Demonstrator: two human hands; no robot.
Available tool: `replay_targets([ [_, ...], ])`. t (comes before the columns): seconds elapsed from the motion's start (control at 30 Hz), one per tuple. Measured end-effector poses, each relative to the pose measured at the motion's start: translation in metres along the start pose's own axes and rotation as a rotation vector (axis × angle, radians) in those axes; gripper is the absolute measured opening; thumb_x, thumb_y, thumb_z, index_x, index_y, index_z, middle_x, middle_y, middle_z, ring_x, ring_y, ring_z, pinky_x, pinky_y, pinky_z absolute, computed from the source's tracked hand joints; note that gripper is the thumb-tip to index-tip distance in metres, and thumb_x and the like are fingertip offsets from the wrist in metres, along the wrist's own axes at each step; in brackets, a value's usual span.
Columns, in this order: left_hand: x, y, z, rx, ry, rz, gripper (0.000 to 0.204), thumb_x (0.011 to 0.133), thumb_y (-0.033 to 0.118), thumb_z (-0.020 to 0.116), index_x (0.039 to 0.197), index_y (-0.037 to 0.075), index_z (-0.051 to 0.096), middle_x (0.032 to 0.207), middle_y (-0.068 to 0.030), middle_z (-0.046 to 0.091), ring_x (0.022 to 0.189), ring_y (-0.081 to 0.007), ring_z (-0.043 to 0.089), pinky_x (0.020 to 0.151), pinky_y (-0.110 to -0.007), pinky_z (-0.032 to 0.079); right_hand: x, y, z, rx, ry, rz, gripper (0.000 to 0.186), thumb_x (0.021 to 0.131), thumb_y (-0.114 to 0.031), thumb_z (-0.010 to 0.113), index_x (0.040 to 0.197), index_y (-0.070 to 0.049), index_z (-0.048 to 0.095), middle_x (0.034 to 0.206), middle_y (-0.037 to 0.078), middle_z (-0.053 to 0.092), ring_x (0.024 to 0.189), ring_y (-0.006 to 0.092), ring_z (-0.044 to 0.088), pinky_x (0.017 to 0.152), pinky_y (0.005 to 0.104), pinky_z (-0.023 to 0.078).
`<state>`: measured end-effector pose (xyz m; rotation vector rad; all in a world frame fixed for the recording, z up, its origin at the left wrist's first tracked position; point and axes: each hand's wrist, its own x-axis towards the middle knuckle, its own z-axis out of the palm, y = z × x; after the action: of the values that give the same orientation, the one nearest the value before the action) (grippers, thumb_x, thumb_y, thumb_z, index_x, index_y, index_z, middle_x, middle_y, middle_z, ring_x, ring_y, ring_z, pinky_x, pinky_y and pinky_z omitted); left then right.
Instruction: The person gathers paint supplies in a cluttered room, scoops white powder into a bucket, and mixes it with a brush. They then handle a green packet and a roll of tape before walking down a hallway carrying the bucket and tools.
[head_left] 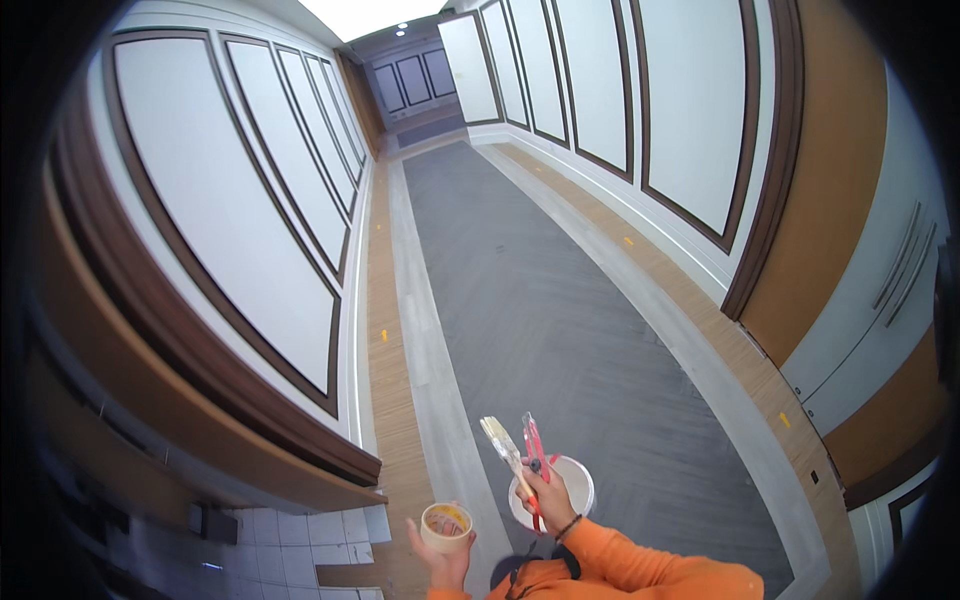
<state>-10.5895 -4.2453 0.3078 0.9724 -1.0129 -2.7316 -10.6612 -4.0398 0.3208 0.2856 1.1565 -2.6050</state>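
My left hand [447, 568] grips a roll of pale masking tape [434, 540], its round opening turned up. In my right hand [548, 496] a paintbrush [503, 442] with cream bristles and a slim red tool [532, 437], which looks like a utility knife, stick up side by side. A white bucket [583, 480] sits just under and behind the right hand, which hides part of it. Whether that hand also carries the bucket, I cannot tell. Orange sleeves cover both of my arms.
A long corridor with a dark grey floor [560, 300] and lighter borders stretches ahead. White wall panels with brown frames [215, 210] line both sides. At right is a cabinet door with long metal handles [905, 262]. Small yellow pieces [384, 336] dot the wooden edge strips.
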Motion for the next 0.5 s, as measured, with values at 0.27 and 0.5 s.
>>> replay_targets([
  [0.27, 0.223, 0.096, 0.031, -0.328, -0.023, -0.122, 0.086, 0.092, 0.073, 0.043, 0.136, 0.000, 0.052, 0.124, -0.0245, 0.063, 0.114, -0.0387, 0.063, 0.088, -0.058, 0.056, 0.310, -0.024, 0.072, -0.175, -0.038, -0.070, 0.034, 0.104, -0.023, 0.052, 0.132, -0.005, 0.048, 0.066, 0.003, 0.053, 0.043, 0.0065, 0.041, 0.041, 0.0208, 0.034],
  [0.5, 0.461, 0.236, 0.226, -0.023, -0.030, -0.169, 0.078, 0.080, 0.077, 0.051, 0.127, 0.015, 0.055, 0.117, -0.0076, 0.060, 0.096, -0.0274, 0.057, 0.073, -0.043, 0.042, 0.559, -0.078, 0.164, -0.076, 0.102, -0.041, 0.034, 0.103, -0.026, 0.054, 0.131, -0.006, 0.049, 0.067, 0.002, 0.053, 0.044, 0.0062, 0.042, 0.040, 0.0214, 0.034],
])
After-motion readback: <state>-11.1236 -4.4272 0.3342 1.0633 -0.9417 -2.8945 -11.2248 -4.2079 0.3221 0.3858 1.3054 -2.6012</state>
